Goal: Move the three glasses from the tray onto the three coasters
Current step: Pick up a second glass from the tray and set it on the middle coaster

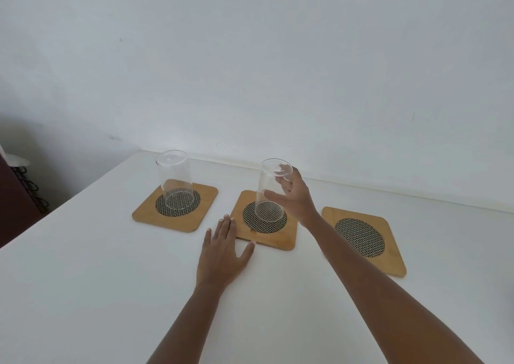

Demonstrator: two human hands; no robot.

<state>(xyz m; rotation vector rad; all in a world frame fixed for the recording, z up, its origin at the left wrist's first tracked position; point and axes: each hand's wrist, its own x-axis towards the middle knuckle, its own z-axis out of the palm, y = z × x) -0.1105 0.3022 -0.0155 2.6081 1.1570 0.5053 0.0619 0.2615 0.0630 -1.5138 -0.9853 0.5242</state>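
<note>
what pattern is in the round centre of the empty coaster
A black-and-pale woven lattice, set in tan wood, on the empty coaster; head view, the only one.

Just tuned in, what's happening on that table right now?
A person is setting glasses on wooden coasters. One glass stands on the left coaster. The right hand is around a second glass on the middle coaster, fingers loosely spread. The left hand lies flat on the white table, its fingertips at that coaster's edge. The right coaster is bare. No tray or third glass is in view.
</note>
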